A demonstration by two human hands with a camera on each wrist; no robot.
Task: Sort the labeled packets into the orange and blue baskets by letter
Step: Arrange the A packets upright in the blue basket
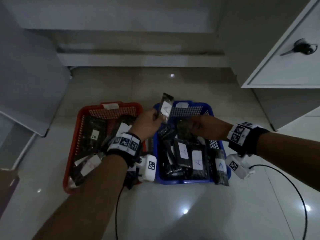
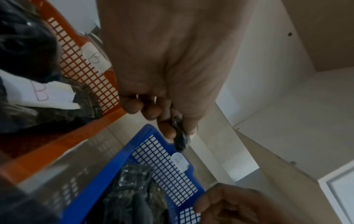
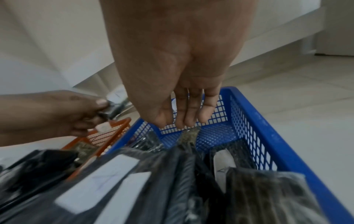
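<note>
Blue plastic mesh marks the target: the blue basket (image 1: 214, 144) sits on the tiled floor (image 1: 190, 205) to the right of the orange basket (image 1: 76, 141), the 2 nearly touching along their long sides. Its far wall carries a tag reading A (image 2: 179, 161), and the orange one's far wall a tag reading B (image 2: 95, 58). Dark packets with A labels already fill the blue basket, and 1 at the near right corner (image 1: 221, 168) hangs over the rim. The orange basket holds packets marked B.

Next in size, the left hand (image 1: 147, 124) is raised between the 2 baskets, thumb and fingers pinched on the lower end of the held packet (image 1: 165, 108), which stands upright above the blue basket's far left corner with its A label facing the head camera. The right hand (image 1: 206, 125) hovers over the far half of the blue basket, fingers extended and slack, holding nothing; its fingertips (image 3: 188, 121) hang just above a packet there, and I cannot tell whether they touch it.

To place this well, I would carry the held packet rightward past the rim and lower it flat onto the pile before letting go, label up. Dropping from height onto slick wrappers risks it sliding out. The free hand could steady the stack, or nudge the overhanging packet back inside.
</note>
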